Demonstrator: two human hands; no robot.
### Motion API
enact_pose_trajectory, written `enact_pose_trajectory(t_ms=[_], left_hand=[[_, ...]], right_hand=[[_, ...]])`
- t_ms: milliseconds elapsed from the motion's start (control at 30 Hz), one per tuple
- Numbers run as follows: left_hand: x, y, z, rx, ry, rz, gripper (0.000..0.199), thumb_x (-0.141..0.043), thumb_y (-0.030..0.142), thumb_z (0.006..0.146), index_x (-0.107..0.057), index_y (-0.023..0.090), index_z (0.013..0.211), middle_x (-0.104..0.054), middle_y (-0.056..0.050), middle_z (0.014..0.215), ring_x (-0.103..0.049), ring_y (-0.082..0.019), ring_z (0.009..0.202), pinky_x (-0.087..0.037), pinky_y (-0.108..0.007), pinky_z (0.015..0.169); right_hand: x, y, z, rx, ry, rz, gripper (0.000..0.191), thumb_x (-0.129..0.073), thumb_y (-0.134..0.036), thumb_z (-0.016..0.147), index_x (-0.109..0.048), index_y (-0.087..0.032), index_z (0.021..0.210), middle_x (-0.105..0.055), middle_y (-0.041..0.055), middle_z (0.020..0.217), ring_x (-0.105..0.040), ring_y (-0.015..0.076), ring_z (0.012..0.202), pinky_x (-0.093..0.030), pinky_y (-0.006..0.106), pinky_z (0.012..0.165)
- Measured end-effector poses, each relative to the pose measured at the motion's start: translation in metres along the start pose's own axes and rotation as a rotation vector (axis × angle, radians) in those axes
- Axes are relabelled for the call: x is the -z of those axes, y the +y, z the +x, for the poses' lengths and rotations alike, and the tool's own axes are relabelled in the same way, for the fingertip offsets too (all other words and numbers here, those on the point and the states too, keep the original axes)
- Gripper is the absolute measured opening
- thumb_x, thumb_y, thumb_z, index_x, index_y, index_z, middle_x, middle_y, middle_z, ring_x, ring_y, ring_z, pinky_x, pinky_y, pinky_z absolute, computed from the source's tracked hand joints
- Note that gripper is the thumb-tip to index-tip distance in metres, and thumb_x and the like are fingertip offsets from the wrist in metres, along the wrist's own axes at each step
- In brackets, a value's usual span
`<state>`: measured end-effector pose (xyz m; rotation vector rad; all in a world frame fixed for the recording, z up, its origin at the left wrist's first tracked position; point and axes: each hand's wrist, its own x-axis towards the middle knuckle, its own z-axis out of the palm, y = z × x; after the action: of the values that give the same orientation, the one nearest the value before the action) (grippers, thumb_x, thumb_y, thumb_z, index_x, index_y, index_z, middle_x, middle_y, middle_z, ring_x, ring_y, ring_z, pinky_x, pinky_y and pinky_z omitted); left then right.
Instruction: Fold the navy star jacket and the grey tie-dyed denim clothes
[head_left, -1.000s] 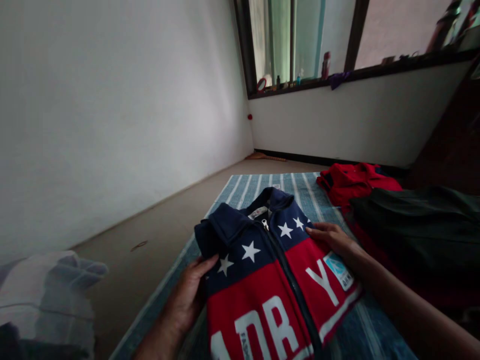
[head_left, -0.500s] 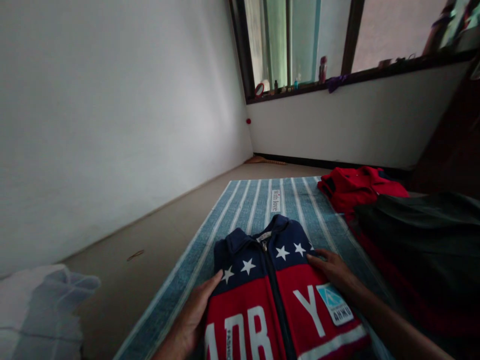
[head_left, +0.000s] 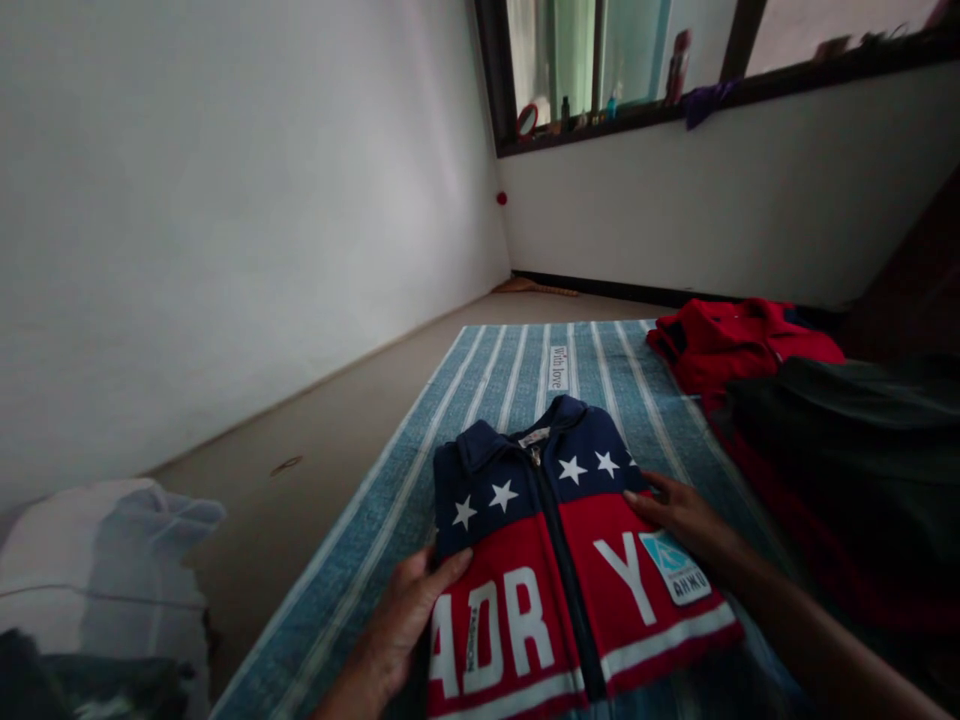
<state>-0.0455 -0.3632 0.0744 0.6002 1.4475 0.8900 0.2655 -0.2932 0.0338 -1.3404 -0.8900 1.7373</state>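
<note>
A folded zip-up jacket (head_left: 525,560), navy with white stars on top and red with white letters below, lies collar-away in front of me, its front facing up. My left hand (head_left: 409,605) grips its left edge, thumb on the red cloth and the other fingers curled beneath. At the right edge, my right hand (head_left: 679,510) holds the side just below the stars, thumb on top, fingers partly hidden. A blue and white label is on the chest beside that hand. Beneath the jacket is a blue striped mat (head_left: 450,400).
To the right lie a red garment (head_left: 742,340) and a dark folded garment (head_left: 847,420). On the left is a pale, partly see-through bundle (head_left: 112,560). A thin loop (head_left: 286,465) rests on the floor. Small items stand on the windowsill (head_left: 637,118) at the back.
My left hand has shifted from the jacket's star band down onto the red part. The jacket's lower hem now shows more fully. The whole view has tilted slightly downward.
</note>
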Motion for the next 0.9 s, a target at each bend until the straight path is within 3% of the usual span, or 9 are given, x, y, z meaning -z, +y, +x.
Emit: enact_pose_trajectory(t_ms=[200, 333, 433, 600, 733, 900], left_hand=[[0.000, 0.001, -0.009, 0.003, -0.001, 0.012, 0.054, -0.078, 0.041, 0.069, -0.063, 0.012, 0.112, -0.076, -0.014, 0.081, -0.070, -0.026, 0.055, -0.058, -0.038, 0.060], [0.009, -0.001, -0.020, -0.005, -0.126, -0.014, 0.059, -0.077, 0.041, 0.071, -0.060, 0.015, 0.121, -0.076, -0.013, 0.090, -0.073, -0.029, 0.074, -0.058, -0.039, 0.069], [0.009, -0.006, -0.023, -0.018, -0.141, -0.038, 0.068, -0.079, 0.034, 0.069, -0.053, 0.018, 0.129, -0.075, -0.013, 0.099, -0.072, -0.031, 0.084, -0.057, -0.042, 0.074], [-0.004, -0.012, -0.019, -0.061, -0.077, -0.086, 0.071, -0.084, 0.022, 0.061, -0.053, 0.016, 0.125, -0.074, -0.015, 0.098, -0.073, -0.031, 0.075, -0.059, -0.042, 0.066], [-0.009, -0.014, -0.017, -0.066, -0.057, -0.116, 0.058, -0.083, 0.019, 0.060, -0.059, 0.013, 0.113, -0.075, -0.014, 0.089, -0.071, -0.028, 0.062, -0.059, -0.040, 0.059], [-0.009, -0.018, -0.012, -0.074, -0.036, -0.153, 0.045, -0.081, 0.013, 0.062, -0.063, 0.011, 0.104, -0.075, -0.013, 0.080, -0.072, -0.027, 0.063, -0.060, -0.037, 0.061]], right_hand=[[0.003, -0.001, 0.000, -0.047, 0.080, -0.066, 0.053, -0.073, -0.032, 0.076, -0.053, -0.014, 0.121, -0.073, 0.0104, 0.091, -0.071, 0.0234, 0.064, -0.058, 0.033, 0.056], [0.004, -0.002, 0.001, -0.049, 0.090, -0.136, 0.033, -0.071, -0.032, 0.079, -0.061, -0.011, 0.103, -0.073, 0.0104, 0.081, -0.070, 0.0223, 0.060, -0.056, 0.030, 0.052], [0.004, -0.002, 0.001, -0.045, 0.099, -0.157, 0.026, -0.071, -0.029, 0.079, -0.063, -0.011, 0.096, -0.073, 0.0100, 0.075, -0.068, 0.0213, 0.055, -0.054, 0.028, 0.048], [0.006, 0.001, 0.003, -0.038, 0.112, -0.171, 0.027, -0.070, -0.028, 0.080, -0.061, -0.011, 0.098, -0.073, 0.0085, 0.072, -0.067, 0.0196, 0.052, -0.053, 0.027, 0.046], [0.006, 0.002, 0.002, -0.027, 0.097, -0.169, 0.028, -0.072, -0.031, 0.079, -0.063, -0.012, 0.097, -0.073, 0.0085, 0.075, -0.069, 0.0209, 0.056, -0.055, 0.029, 0.050], [0.007, 0.001, 0.000, 0.001, 0.133, -0.190, 0.029, -0.076, -0.032, 0.075, -0.065, -0.012, 0.092, -0.073, 0.0077, 0.073, -0.068, 0.0201, 0.054, -0.053, 0.027, 0.047]])
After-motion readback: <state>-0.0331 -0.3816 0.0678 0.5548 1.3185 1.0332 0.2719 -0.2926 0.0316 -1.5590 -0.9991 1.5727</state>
